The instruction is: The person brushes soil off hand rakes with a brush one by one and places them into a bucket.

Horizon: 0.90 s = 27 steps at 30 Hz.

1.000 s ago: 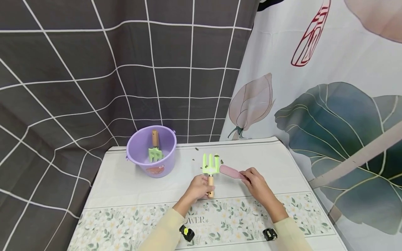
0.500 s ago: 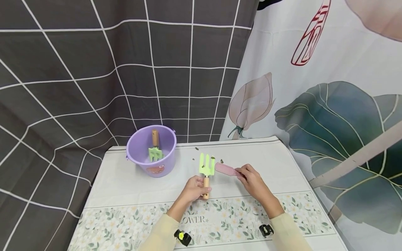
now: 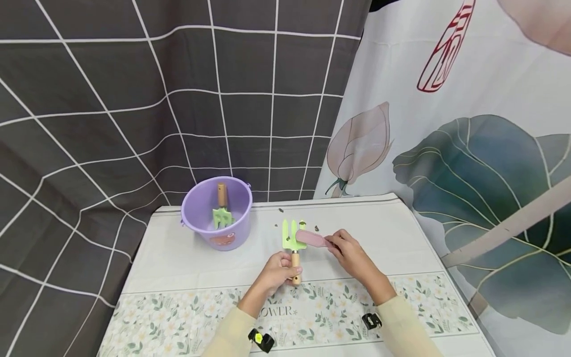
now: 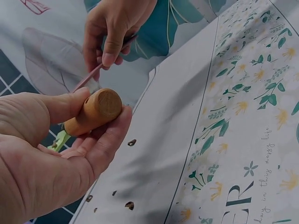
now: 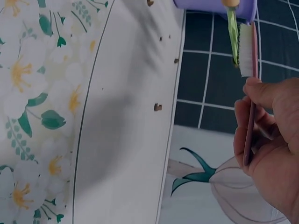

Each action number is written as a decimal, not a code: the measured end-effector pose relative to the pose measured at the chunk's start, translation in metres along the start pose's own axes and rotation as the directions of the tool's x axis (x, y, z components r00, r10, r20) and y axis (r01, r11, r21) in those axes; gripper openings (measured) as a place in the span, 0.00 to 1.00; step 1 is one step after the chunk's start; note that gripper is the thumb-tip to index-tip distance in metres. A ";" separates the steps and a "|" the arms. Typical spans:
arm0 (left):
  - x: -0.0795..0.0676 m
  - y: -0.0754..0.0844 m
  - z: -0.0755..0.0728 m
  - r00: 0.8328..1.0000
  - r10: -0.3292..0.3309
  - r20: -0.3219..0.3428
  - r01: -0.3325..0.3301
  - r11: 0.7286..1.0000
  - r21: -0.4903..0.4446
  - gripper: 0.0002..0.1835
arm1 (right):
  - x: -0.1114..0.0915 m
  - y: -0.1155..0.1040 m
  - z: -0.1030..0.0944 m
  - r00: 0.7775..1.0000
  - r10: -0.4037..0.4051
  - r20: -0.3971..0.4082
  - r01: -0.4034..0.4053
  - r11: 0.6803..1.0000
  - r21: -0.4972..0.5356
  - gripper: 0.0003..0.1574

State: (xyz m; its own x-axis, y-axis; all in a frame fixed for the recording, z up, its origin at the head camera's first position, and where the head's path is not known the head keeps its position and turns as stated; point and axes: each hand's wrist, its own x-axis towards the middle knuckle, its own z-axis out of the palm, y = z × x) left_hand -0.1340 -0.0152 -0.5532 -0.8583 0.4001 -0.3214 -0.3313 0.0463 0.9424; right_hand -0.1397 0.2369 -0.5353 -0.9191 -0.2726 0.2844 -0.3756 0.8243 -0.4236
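My left hand (image 3: 276, 271) grips the wooden handle (image 4: 99, 108) of a small light-green garden fork (image 3: 287, 241), held above the table with its tines pointing away. Brown bits cling to the tines. In my right hand (image 3: 352, 255) I pinch a pink brush (image 3: 311, 238) by its handle, and its head overlaps the right side of the fork in the head view. White bristles (image 5: 245, 51) face the green fork in the right wrist view, touching it or very close.
Left of the hands stands a purple bucket (image 3: 241, 233) with a small green rake (image 3: 222, 217) inside. Several dark crumbs (image 4: 130, 205) lie on the white tablecloth (image 3: 178, 263). A grey grid curtain (image 3: 250, 114) hangs behind the table; a pale pole (image 3: 504, 228) slants at the right.
The right hand has moved left with the brush, from beside the fork to over its tines. The left hand and fork have shifted slightly left.
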 end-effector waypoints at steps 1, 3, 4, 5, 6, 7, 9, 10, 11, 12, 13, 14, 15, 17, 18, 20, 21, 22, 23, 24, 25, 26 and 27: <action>0.000 0.000 0.000 1.000 -0.001 0.002 0.001 1.000 -0.005 0.21 | 0.001 -0.001 0.000 1.000 -0.010 0.005 0.010 1.000 0.000 0.12; 0.001 -0.001 0.001 1.000 -0.001 0.007 0.001 1.000 -0.020 0.21 | 0.003 -0.003 0.001 1.000 -0.025 0.017 0.025 1.000 -0.003 0.12; 0.001 -0.001 0.001 1.000 0.001 0.009 -0.001 1.000 -0.026 0.21 | 0.004 -0.004 0.002 0.999 -0.031 0.022 0.031 0.999 -0.005 0.12; 0.002 -0.001 0.001 1.000 0.003 0.012 -0.003 0.999 -0.032 0.20 | 0.004 -0.005 0.002 0.999 -0.035 0.029 0.035 0.999 -0.007 0.12; 0.002 -0.002 0.001 1.000 0.005 0.015 -0.005 0.999 -0.035 0.20 | 0.005 -0.005 0.002 0.999 -0.035 0.037 0.036 0.999 -0.012 0.12; 0.002 -0.001 0.002 1.000 0.005 0.016 -0.005 0.999 -0.037 0.20 | 0.006 -0.005 0.002 0.998 -0.033 0.046 0.034 0.999 -0.016 0.12; 0.001 -0.001 0.002 1.000 0.007 0.017 -0.007 0.999 -0.038 0.20 | 0.007 -0.005 0.001 0.998 -0.032 0.059 0.034 0.999 -0.025 0.12; 0.001 -0.001 0.003 1.000 0.008 0.017 -0.008 0.999 -0.037 0.20 | 0.008 -0.004 0.001 0.997 -0.033 0.063 0.035 0.999 -0.026 0.12; 0.001 -0.002 0.003 1.000 0.009 0.017 -0.008 0.999 -0.035 0.20 | 0.009 -0.004 0.001 0.997 -0.034 0.066 0.037 0.999 -0.032 0.12; 0.000 -0.002 0.003 1.000 0.006 0.016 -0.006 0.999 -0.036 0.19 | 0.010 -0.003 0.000 0.997 -0.034 0.069 0.036 0.999 -0.040 0.13; 0.000 -0.001 0.004 1.000 0.004 0.014 -0.004 0.999 -0.038 0.19 | 0.011 -0.003 0.000 0.997 -0.033 0.069 0.036 0.998 -0.048 0.13; 0.000 -0.002 0.004 1.000 0.003 0.013 -0.002 0.999 -0.039 0.19 | 0.012 -0.002 -0.001 0.997 -0.031 0.068 0.035 0.998 -0.055 0.13; 0.000 -0.002 0.004 1.000 0.005 0.013 -0.004 0.999 -0.037 0.19 | 0.013 -0.002 -0.001 0.997 -0.029 0.067 0.033 0.997 -0.063 0.13; -0.001 -0.002 0.006 1.000 -0.001 0.010 0.001 0.999 -0.036 0.18 | 0.016 0.000 -0.002 0.998 -0.022 0.067 0.027 0.996 -0.080 0.13; -0.001 -0.002 0.006 1.000 -0.005 0.008 0.005 0.999 -0.035 0.18 | 0.017 0.001 -0.002 0.998 -0.019 0.064 0.025 0.996 -0.089 0.13; -0.002 -0.002 0.007 1.000 -0.008 0.007 0.009 1.000 -0.026 0.19 | 0.019 0.004 -0.002 0.998 -0.013 0.064 0.019 0.995 -0.097 0.13; -0.002 -0.002 0.008 1.000 -0.010 0.006 0.010 1.000 -0.021 0.19 | 0.020 0.005 -0.002 0.998 -0.012 0.062 0.018 0.995 -0.100 0.13; -0.002 -0.002 0.008 1.000 -0.016 0.003 0.016 1.000 -0.020 0.19 | 0.021 0.007 -0.002 0.998 -0.011 0.060 0.017 0.995 -0.102 0.13; -0.003 -0.002 0.009 1.000 -0.018 0.001 0.018 1.000 -0.016 0.19 | 0.022 0.008 -0.002 0.998 -0.012 0.056 0.017 0.995 -0.100 0.13; -0.003 -0.002 0.009 1.000 -0.020 0.000 0.020 1.000 -0.016 0.19 | 0.023 0.009 -0.002 0.999 -0.013 0.050 0.018 0.995 -0.098 0.13; -0.003 -0.002 0.009 1.000 -0.022 -0.001 0.022 1.000 -0.017 0.18 | 0.024 0.010 -0.002 0.999 -0.012 0.048 0.017 0.996 -0.092 0.13; -0.003 -0.002 0.009 1.000 -0.024 -0.002 0.024 1.000 -0.019 0.18 | 0.025 0.011 -0.002 0.999 -0.016 0.043 0.020 0.996 -0.091 0.14; -0.003 -0.002 0.010 1.000 -0.026 -0.003 0.026 0.999 -0.021 0.18 | 0.026 0.011 -0.002 0.999 -0.018 0.041 0.022 0.996 -0.091 0.14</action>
State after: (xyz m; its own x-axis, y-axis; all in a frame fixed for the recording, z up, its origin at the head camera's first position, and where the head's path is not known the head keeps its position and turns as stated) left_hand -0.1270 -0.0076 -0.5530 -0.8506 0.3961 -0.3457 -0.3612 0.0375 0.9317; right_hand -0.1676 0.2402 -0.5312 -0.9164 -0.3075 0.2563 -0.3829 0.8600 -0.3373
